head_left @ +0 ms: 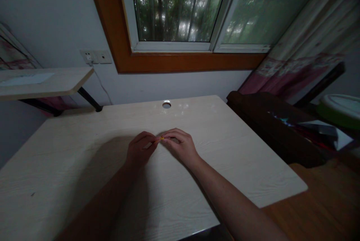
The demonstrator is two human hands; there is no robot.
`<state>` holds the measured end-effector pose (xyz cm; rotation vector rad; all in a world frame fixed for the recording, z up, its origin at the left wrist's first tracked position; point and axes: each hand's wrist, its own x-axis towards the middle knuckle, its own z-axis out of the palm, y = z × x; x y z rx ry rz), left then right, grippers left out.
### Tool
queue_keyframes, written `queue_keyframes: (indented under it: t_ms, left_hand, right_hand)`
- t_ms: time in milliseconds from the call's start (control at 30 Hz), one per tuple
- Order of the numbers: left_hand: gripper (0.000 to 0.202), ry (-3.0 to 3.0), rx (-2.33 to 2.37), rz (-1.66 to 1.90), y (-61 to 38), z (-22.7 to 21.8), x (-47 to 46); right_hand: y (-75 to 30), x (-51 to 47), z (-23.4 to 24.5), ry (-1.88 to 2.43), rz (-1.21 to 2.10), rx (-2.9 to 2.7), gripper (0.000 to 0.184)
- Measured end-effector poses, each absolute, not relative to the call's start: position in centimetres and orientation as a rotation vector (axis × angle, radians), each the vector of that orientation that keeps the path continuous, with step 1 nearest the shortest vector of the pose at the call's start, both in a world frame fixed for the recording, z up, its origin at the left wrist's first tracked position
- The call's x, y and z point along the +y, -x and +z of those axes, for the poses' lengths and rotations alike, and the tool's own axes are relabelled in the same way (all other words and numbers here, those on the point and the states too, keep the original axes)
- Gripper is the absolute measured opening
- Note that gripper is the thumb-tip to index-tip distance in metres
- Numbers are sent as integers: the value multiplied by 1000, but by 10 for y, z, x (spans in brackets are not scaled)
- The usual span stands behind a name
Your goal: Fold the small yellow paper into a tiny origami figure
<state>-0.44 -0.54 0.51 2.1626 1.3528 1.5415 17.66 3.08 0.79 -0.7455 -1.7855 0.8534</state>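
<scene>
Two bare forearms come up from the bottom edge of the view, and no sleeve, cuff or glove shows anywhere along them. Neither wrist carries a watch, band or bracelet. The left hand (140,149) and the right hand (180,144) are bare as well, with no ring to be made out on the fingers that show. The light is dim, and the left forearm lies in shadow, so finer marks cannot be told.
</scene>
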Motion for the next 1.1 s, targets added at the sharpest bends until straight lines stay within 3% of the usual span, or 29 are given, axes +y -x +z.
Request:
queue_keyframes:
  t_ms: [667, 1100]
  left_hand:
    - [4, -1988, 1244, 1472, 9, 0, 1]
    - [13, -1736, 1244, 1391, 11, -7, 3]
  right_hand:
    - [-179, 33, 9, 732, 812, -1868, 12]
    - [-177, 36, 1, 765, 829, -1922, 7]
